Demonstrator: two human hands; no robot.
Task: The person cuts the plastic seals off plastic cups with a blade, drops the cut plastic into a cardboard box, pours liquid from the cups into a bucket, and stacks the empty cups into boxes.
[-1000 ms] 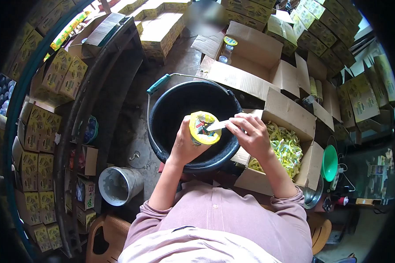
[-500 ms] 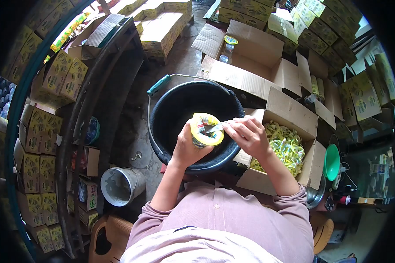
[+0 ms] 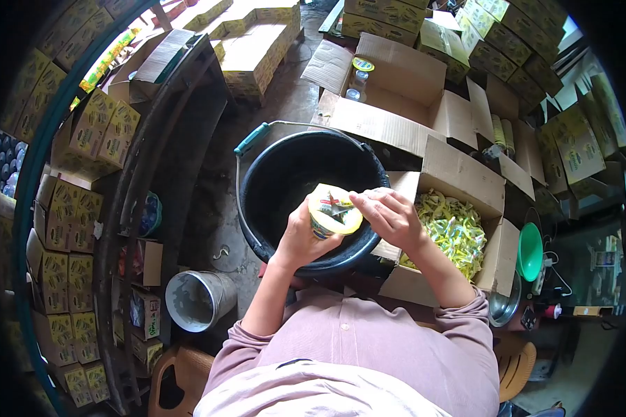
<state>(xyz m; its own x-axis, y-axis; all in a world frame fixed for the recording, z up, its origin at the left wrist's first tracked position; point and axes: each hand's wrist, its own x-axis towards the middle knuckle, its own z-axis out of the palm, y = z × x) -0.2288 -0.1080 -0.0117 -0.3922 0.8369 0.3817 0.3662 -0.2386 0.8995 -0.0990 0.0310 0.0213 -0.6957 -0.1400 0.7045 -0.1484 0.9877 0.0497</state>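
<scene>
My left hand [image 3: 302,238] is wrapped round a small plastic cup [image 3: 318,228] with a yellow printed lid [image 3: 348,221], tilted toward me. The lid is cut or torn in its middle, with a dark opening showing. In my right hand [image 3: 391,217] is a small knife [image 3: 339,208]; its grey blade lies at the opening, while its handle is hidden by my closed fingers. Both hands are above the near right part of a large black bucket [image 3: 257,240].
To the right, a cardboard box [image 3: 497,257] holds many yellow-green lid scraps. Behind it, another open carton [image 3: 403,76] contains a few clear cups [image 3: 358,80]. A grey bucket [image 3: 219,295] stands at left near a shelf of cartons. A green bowl [image 3: 530,251] is at far right.
The cup has moved slightly right and its lid is tipped more toward me. The opening in the lid shows differently around the blade. Both hands keep their hold.
</scene>
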